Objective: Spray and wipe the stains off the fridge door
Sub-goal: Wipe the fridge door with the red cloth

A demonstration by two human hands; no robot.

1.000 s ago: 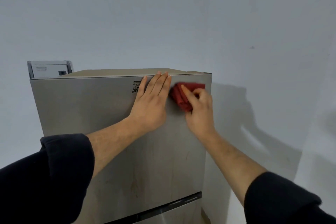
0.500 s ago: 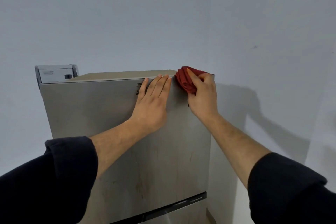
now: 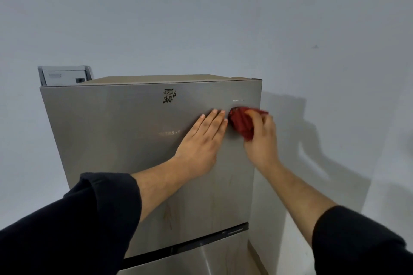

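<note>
The silver upper fridge door [image 3: 116, 140] fills the middle of the head view. A dark scribbled stain [image 3: 169, 95] sits near its top edge, and faint brownish streaks [image 3: 168, 216] run down its lower part. My left hand [image 3: 201, 140] lies flat on the door, fingers spread, holding nothing. Just to its right, my right hand [image 3: 261, 138] presses a crumpled red cloth [image 3: 241, 124] against the door near the right edge. No spray bottle is in view.
A grey box-like appliance [image 3: 64, 75] stands behind the fridge's top left corner. Pale walls meet in a corner at the upper right. A dark band [image 3: 201, 243] separates the upper door from the lower door [image 3: 178, 263]. My hands cast shadows on the right wall.
Both hands have slid down from the door's top edge. The red cloth moved from the top right corner to lower on the door. The dark stain, earlier hidden by my left hand, now shows.
</note>
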